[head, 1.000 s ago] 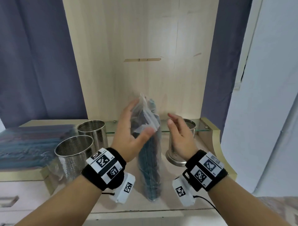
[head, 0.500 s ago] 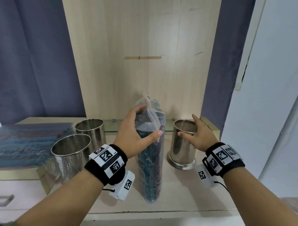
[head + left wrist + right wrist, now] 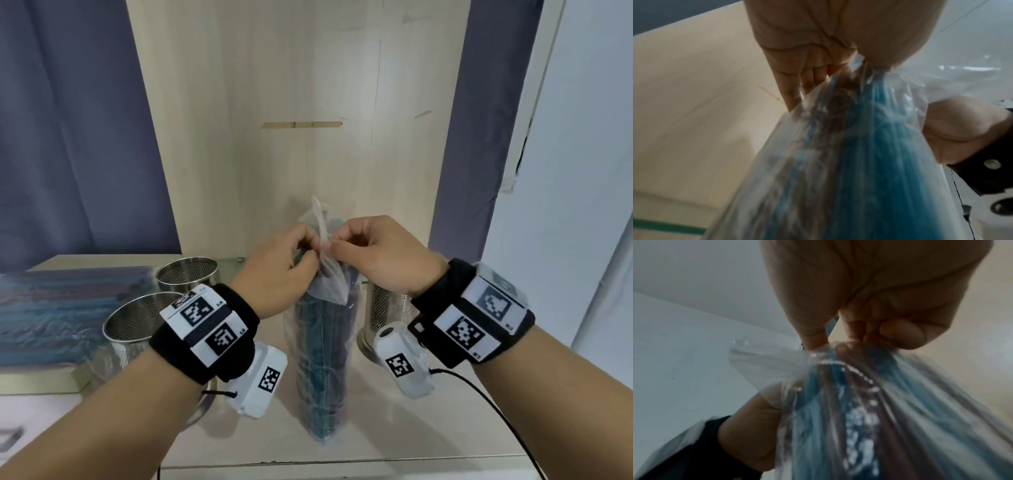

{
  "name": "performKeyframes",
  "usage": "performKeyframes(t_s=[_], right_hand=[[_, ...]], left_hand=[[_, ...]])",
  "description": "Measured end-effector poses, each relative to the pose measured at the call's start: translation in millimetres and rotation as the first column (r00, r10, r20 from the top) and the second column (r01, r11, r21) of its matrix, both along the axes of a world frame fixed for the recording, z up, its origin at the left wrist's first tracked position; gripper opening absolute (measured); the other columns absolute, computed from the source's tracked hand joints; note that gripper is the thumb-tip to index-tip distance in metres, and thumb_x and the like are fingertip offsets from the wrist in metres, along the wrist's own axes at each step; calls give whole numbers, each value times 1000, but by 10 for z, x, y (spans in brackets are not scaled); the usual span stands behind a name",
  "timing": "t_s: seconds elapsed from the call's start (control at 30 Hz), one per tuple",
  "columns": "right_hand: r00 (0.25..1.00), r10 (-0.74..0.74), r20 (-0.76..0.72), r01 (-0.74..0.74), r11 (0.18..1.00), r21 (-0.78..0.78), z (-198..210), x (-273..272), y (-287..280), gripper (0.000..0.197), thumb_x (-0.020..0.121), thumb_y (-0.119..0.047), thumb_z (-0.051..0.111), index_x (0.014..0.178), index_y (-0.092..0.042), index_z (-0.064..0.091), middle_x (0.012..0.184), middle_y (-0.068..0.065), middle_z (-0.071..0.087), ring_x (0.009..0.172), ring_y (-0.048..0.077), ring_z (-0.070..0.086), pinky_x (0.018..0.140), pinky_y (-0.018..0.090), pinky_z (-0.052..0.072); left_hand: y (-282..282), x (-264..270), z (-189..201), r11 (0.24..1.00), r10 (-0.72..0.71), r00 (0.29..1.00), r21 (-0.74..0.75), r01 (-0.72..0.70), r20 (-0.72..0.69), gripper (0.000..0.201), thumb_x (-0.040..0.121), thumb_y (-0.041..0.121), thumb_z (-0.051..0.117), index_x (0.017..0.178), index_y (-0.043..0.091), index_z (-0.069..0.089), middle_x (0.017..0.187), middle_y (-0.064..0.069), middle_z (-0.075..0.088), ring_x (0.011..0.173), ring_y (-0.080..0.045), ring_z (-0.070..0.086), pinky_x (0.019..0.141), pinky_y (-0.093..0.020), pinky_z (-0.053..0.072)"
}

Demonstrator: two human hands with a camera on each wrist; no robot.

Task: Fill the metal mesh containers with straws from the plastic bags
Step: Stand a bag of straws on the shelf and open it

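Observation:
A clear plastic bag (image 3: pixel 322 359) full of blue straws stands upright on the wooden shelf (image 3: pixel 404 431). Both hands pinch the bag's top edge from either side: my left hand (image 3: pixel 291 260) on its left, my right hand (image 3: pixel 363 250) on its right. In the left wrist view the left fingers (image 3: pixel 807 78) curl on the plastic bag (image 3: pixel 849 162); in the right wrist view the right fingers (image 3: pixel 890 331) pinch the bag (image 3: pixel 869 410). One mesh container (image 3: pixel 387 311) stands right of the bag, partly hidden by my right wrist. Two more mesh containers (image 3: pixel 137 329) (image 3: pixel 188 277) stand at the left.
More bags of blue straws (image 3: pixel 54 311) lie flat on a raised ledge at the far left. A wooden back panel (image 3: pixel 308 102) rises behind the shelf, with purple curtains (image 3: pixel 68 137) on both sides. A cable (image 3: pixel 496 407) trails from my right wrist across the shelf.
My right hand left the right mesh container and came up to the bag's top. My left hand shifted from gripping the bag's upper body to pinching its top edge.

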State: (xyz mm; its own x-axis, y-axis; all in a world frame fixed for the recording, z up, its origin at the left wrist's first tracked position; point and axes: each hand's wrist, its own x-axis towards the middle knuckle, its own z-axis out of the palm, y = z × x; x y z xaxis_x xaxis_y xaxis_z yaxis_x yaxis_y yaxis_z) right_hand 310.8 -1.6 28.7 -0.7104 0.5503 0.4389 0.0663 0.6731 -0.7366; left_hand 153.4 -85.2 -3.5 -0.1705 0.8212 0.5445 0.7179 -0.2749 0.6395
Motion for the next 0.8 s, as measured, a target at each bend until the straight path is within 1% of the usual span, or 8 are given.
performKeyframes(t_s=[0.17,0.27,0.33,0.47,0.57,0.63,0.73,0.8], right_hand=[[997,-26,-69,23,998,-50,-119,-28,-11,21,90,-16,70,69,-16,66,51,-15,59,46,-3,50,52,10,38],[998,-26,-63,22,998,-53,-107,-23,-39,20,90,-16,69,71,-16,65,51,-16,58,46,-4,49,52,10,38],[997,-28,-71,23,997,-75,-104,-29,-43,18,89,-18,71,72,-16,66,57,-13,61,53,0,53,58,14,42],[995,-44,-95,37,997,-74,-141,2,-39,13,83,-23,73,74,-15,66,72,2,66,68,13,59,71,30,47],[991,-60,-122,47,993,-105,-163,23,-38,25,73,-34,64,76,-9,67,74,9,68,71,15,60,75,38,50],[989,-85,-123,72,991,-112,-158,9,-17,21,76,-34,62,69,-14,66,65,-3,65,67,11,59,72,35,48],[987,-138,-83,131,988,-79,-143,-4,35,24,89,-21,64,66,-19,62,57,-11,60,57,5,54,64,26,44],[990,-131,-58,128,990,-59,-124,11,62,26,91,-15,63,65,-19,61,56,-10,58,54,4,51,59,21,42]], left_hand=[[23,81,51,1000,25,997,-2,-25,68,41,82,43,44,81,9,66,81,-14,67,77,-31,62,78,-54,51],[36,81,76,1000,12,976,-27,-6,218,41,79,49,50,72,15,72,79,-13,71,72,-22,63,80,-48,52],[48,89,82,999,-23,954,-32,34,299,34,74,44,57,73,14,74,81,-14,72,76,-23,65,83,-47,52],[86,145,26,994,-89,921,-18,103,380,50,66,45,57,84,0,70,93,-28,68,93,-45,64,92,-57,49],[108,200,-35,997,-71,948,29,65,309,46,63,45,56,76,3,66,85,-22,68,76,-28,62,79,-47,53],[110,249,-67,998,-19,979,64,6,204,29,68,41,57,72,13,63,79,-8,67,75,-14,62,75,-38,51],[117,313,-84,991,86,996,104,-86,3,16,76,37,54,70,22,57,80,5,61,77,-12,59,72,-26,47],[128,316,-92,987,102,995,131,-98,-22,15,80,36,55,70,25,55,80,7,59,76,-11,57,69,-22,44]])
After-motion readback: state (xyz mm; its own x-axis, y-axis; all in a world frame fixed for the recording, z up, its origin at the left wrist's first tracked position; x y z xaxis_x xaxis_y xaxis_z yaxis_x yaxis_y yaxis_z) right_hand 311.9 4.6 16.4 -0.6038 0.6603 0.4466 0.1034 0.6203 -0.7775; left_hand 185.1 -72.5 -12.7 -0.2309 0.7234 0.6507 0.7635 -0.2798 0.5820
